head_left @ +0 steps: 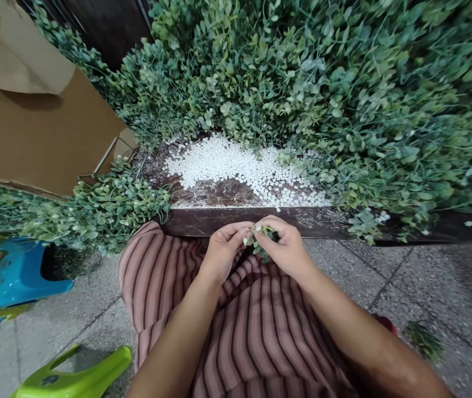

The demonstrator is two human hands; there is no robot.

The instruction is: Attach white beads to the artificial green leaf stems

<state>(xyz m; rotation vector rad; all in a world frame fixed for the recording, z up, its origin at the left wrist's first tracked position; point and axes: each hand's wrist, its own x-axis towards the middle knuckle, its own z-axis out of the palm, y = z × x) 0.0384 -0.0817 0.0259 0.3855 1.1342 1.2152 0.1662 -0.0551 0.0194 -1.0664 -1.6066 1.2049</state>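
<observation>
1. Above the striped cloth (269,326) over the lap, just in front of the near edge of the dark wooden desk (219,193), holding a small leafy sprig (263,254) between the left hand (219,251) and the right hand (286,247).
2. With the right hand, gripping the sprig between thumb and bent fingers, leaving green leaves exposed below the thumb.
3. With the left hand, pinching at the left end of the same sprig, thumb and forefinger brought together close beside the right thumb tip. Cannot tell whether closed on stem, leaf or flower there, being too small and partly hidden.
4. Between the fingertips of the two hands, showing small white bits (258,227) among the leaves.
5. Beyond both hands, strewn across the desk in a wide patch of white discs (231,160), apart from the sprig.
6. Behind that patch and away to the right, piled thickly with green foliage (252,83); to the left, crowded by a leafy clump (115,213) beside brown cardboard (32,143).
7. Down on the speckled floor (368,276), occupied at left by a blue plastic stool (11,276) and a lime-green plastic piece (78,382), at right by a loose tuft (424,340).
</observation>
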